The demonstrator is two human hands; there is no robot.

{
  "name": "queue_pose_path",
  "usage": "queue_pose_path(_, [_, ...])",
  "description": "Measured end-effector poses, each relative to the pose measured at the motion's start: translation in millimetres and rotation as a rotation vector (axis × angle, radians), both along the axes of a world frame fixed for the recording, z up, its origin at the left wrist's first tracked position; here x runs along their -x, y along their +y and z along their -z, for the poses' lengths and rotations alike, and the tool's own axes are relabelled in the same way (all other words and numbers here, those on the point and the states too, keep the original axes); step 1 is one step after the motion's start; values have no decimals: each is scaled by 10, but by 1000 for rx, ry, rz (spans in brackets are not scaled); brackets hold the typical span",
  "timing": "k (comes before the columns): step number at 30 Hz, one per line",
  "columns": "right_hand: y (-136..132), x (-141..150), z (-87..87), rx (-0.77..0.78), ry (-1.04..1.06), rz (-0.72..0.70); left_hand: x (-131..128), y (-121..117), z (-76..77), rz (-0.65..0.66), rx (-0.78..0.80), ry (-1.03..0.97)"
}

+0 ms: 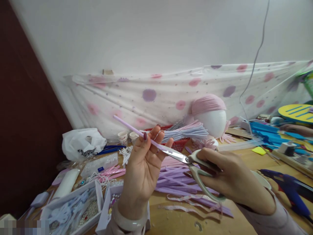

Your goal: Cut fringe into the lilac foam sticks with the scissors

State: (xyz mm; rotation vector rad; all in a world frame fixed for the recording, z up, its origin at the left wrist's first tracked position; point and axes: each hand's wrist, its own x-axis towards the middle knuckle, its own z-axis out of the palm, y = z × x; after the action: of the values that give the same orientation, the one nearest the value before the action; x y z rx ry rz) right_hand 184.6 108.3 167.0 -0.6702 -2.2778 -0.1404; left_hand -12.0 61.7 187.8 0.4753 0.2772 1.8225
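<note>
Pinched between the thumb and fingers of my left hand [144, 163] is a lilac pipe cleaner [126, 125], slanting from upper left to lower right. My right hand [230, 176] grips the handles of a pair of scissors [175, 154] with pale grey-green loops. The blades lie against the lower end of the pipe cleaner, just beside my left fingers; whether they cut into it I cannot tell. On the table below both hands spreads a pile of purple pipe cleaners [176, 181], with a pale measuring tape [188, 209] in front of it.
A white head form [210, 119] wearing a pink band stands at the back, beside a red basket [179, 145] of pipe cleaner bundles. White boxes [96, 195] of trimmings sit at left. A blue glue gun [288, 186] lies at right. Another person's hand [298, 129] shows at the right edge.
</note>
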Motion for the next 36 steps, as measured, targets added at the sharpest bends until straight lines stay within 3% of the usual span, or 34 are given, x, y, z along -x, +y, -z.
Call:
queue_pose_path(10, [-4, -45, 0, 46, -19, 1, 10, 21, 28, 22, -21, -8])
queue_pose_path(26, [3, -30, -3, 8, -29, -9, 24, 43, 88, 2, -95, 91])
queue_pose_path(36, [8, -23, -12, -33, -18, -2, 26, 43, 80, 43, -104, 48])
